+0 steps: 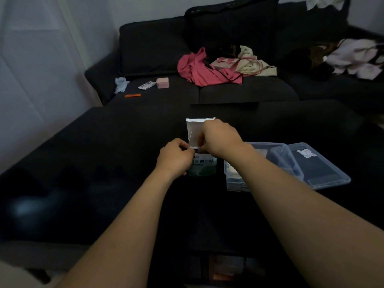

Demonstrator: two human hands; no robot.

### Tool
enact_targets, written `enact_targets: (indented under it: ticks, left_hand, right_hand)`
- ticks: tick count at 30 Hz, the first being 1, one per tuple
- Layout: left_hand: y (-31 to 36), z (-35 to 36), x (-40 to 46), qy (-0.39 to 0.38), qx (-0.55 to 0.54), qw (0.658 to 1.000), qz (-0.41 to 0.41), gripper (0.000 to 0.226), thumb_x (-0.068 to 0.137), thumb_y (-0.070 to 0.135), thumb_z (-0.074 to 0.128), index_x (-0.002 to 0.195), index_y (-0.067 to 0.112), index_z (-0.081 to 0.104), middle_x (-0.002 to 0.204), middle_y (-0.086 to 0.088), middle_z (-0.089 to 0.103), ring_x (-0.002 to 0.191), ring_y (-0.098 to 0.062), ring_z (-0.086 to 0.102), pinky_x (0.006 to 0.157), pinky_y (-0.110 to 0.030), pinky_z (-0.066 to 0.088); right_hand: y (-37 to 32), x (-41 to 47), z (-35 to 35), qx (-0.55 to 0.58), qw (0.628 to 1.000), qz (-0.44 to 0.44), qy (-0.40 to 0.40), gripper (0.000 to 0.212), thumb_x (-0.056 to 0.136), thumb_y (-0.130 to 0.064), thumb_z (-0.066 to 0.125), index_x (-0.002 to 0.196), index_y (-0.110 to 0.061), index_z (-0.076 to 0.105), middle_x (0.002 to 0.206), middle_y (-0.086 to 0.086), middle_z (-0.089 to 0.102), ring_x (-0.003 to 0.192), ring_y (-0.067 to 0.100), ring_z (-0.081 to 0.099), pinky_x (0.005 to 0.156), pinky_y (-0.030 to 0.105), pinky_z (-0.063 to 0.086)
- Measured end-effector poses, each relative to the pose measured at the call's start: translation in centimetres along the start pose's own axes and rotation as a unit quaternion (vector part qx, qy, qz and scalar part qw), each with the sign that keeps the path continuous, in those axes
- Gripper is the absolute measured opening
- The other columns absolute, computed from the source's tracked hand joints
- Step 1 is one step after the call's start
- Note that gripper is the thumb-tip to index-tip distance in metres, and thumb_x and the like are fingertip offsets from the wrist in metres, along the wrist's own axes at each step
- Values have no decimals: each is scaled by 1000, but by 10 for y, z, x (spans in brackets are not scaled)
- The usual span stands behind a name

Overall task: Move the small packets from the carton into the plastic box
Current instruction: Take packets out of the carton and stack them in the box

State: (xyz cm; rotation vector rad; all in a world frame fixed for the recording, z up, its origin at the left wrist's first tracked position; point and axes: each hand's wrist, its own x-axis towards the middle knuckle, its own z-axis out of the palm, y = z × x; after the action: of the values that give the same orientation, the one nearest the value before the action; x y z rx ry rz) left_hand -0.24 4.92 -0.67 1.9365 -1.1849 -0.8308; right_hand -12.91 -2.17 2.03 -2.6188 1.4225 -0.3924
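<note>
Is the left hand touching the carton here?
Touching. The head view shows the left hand gripping the carton at its left edge, fingers curled against it.

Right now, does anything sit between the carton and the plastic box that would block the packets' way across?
Nothing visible does. The carton stands with its flap up, both hands at its mouth, and the plastic box lies open just to its right, lid swung away to the far side. Only the right forearm crosses over the box.
</note>
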Motion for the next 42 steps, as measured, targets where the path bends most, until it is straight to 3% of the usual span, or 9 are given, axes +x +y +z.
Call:
enact_targets:
  ticks: [4,10,18,24,26,29,35,42]
  left_hand:
    - [1,-1,-1,-3,7,1000,-5,11,100,29,59,110,26,57,108,-3,64,87,-20,70,71,-32,62]
    - [-1,0,-1,8,8,1000,4,12,99,29,59,110,25,58,109,-5,66,86,-20,70,67,-31,60]
    - [0,1,-2,8,7,1000,6,10,99,28,59,109,24,58,109,-6,66,85,-20,70,65,-30,58]
    - [0,1,-3,7,8,1000,3,13,99,30,59,111,25,58,111,-5,66,85,-21,71,69,-33,61]
    - [1,0,-3,1,6,1000,-2,14,99,30,59,112,25,58,112,-5,65,85,-21,71,70,-33,61]
    - [1,1,-3,-6,12,1000,-3,16,101,31,56,114,23,58,112,-5,65,85,-21,71,75,-36,63]
    - [2,2,-3,6,19,1000,-12,10,101,32,54,109,25,57,110,-5,66,83,-20,71,70,-32,61]
    - [5,4,-5,2,18,1000,-13,15,102,27,54,116,22,57,108,-6,66,82,-20,71,74,-35,63]
  right_hand:
    - [3,1,1,28,999,-19,8,26,81,-17,79,106,-23,73,106,4,64,86,22,63,80,39,57]
    - [5,-1,-1,36,998,-38,-19,21,78,-11,76,69,-28,68,87,-2,68,80,21,66,73,40,59]
    - [6,0,0,35,998,-43,-10,28,76,-16,81,67,-33,61,91,-3,68,84,21,67,74,40,59]
    - [5,-2,-2,32,999,-28,-21,20,81,-16,78,75,-32,67,94,-1,68,86,20,67,78,40,59]
    - [4,-1,-2,23,999,-18,-37,10,83,-18,77,86,-26,71,96,1,67,86,20,66,78,39,59]
    - [4,1,-1,22,998,-3,-51,16,83,-17,78,98,-18,72,97,1,65,85,19,66,78,39,59]
    - [6,2,1,28,998,-4,-50,9,83,-16,75,90,-17,69,92,3,66,83,22,66,80,43,59]
    - [7,2,3,18,998,-8,-59,18,85,-18,74,103,-18,71,102,3,66,91,22,66,83,43,58]
